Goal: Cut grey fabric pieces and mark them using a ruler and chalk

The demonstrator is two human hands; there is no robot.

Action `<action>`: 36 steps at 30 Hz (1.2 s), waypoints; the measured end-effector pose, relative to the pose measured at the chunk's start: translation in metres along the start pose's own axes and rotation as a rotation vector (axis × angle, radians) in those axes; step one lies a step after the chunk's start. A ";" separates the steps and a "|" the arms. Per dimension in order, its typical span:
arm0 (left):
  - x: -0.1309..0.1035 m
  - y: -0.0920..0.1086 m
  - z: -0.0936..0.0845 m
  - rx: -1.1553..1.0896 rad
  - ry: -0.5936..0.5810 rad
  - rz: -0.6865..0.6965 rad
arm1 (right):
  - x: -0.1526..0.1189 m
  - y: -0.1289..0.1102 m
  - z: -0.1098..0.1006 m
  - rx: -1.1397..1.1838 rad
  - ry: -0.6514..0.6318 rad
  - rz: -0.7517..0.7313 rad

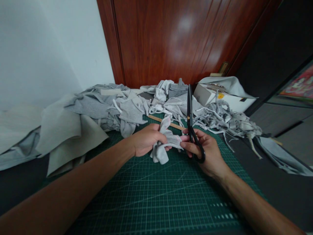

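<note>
Bunched in my left hand [149, 138] is a piece of pale grey fabric [160, 152], its fingers closed round it and loose folds hanging below and rising above. My right hand [202, 147] has black scissors [190, 111] hooked in its fingers, blades together and pointing up and away. Its thumb and fingertips also pinch the right edge of the same fabric. Both hands are above a green cutting mat [161, 195] marked with a white grid. Just beyond the fabric, a flat wooden strip [156, 118] lies slantwise on the mat.
Heaped grey cloth pieces [127, 107] line the back of the mat. A tangle of thin fabric strips [227, 119] is at the right, in front of a white box [234, 98]. Stiff pale sheets [73, 137] stick out at the left. A wooden door [171, 42] stands behind.
</note>
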State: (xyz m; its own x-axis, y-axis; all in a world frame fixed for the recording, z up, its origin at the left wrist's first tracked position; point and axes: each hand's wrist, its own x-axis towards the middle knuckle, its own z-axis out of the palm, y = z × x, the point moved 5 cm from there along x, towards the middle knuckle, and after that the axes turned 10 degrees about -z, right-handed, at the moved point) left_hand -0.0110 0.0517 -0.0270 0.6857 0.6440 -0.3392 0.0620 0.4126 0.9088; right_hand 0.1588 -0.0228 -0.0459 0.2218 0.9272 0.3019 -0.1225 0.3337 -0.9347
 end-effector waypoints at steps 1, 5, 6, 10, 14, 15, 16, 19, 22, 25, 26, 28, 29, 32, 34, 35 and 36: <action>-0.001 -0.001 0.002 -0.006 0.001 -0.001 | 0.000 0.000 0.000 -0.008 0.005 -0.003; -0.004 -0.001 0.009 -0.013 -0.008 0.011 | 0.001 -0.002 0.000 -0.011 0.021 -0.019; -0.005 -0.001 0.010 -0.012 -0.013 0.014 | 0.001 -0.003 0.000 -0.008 0.019 -0.022; -0.005 -0.002 0.014 -0.026 -0.004 0.050 | 0.001 -0.004 0.001 -0.024 0.008 -0.028; -0.002 -0.005 0.010 0.046 0.114 0.099 | 0.001 -0.005 0.000 -0.023 0.021 -0.038; -0.001 -0.006 0.010 0.059 0.131 0.107 | 0.001 -0.005 0.000 -0.021 0.025 -0.038; -0.001 -0.006 0.010 0.065 0.134 0.113 | 0.001 -0.005 0.000 -0.020 0.029 -0.038; -0.001 -0.006 0.010 0.089 0.143 0.127 | 0.002 -0.005 0.000 -0.031 0.033 -0.045; -0.004 0.002 0.008 0.102 0.156 0.172 | 0.000 -0.008 0.001 -0.075 0.033 -0.060; -0.008 0.013 0.004 0.063 0.126 0.223 | -0.003 -0.011 0.003 -0.141 -0.006 -0.040; -0.009 0.018 0.001 0.047 0.138 0.235 | -0.004 -0.011 0.004 -0.161 -0.037 -0.030; -0.012 0.026 -0.008 0.013 0.194 0.262 | -0.007 -0.012 0.008 -0.194 -0.121 -0.024; -0.013 0.030 -0.012 -0.009 0.218 0.278 | -0.008 -0.013 0.010 -0.206 -0.173 -0.028; -0.016 0.039 -0.022 -0.058 0.259 0.326 | -0.012 -0.013 0.017 -0.216 -0.308 -0.044; -0.018 0.044 -0.027 -0.072 0.295 0.352 | -0.014 -0.014 0.021 -0.213 -0.357 -0.060; -0.018 0.045 -0.029 -0.080 0.311 0.363 | -0.014 -0.014 0.023 -0.217 -0.370 -0.070; -0.019 0.047 -0.031 -0.088 0.322 0.375 | -0.015 -0.014 0.024 -0.225 -0.378 -0.078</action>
State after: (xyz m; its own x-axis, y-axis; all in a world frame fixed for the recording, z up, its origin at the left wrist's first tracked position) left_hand -0.0439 0.0788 0.0147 0.3893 0.9189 -0.0633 -0.2169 0.1582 0.9633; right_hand 0.1341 -0.0373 -0.0323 -0.1522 0.9120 0.3810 0.1035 0.3981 -0.9115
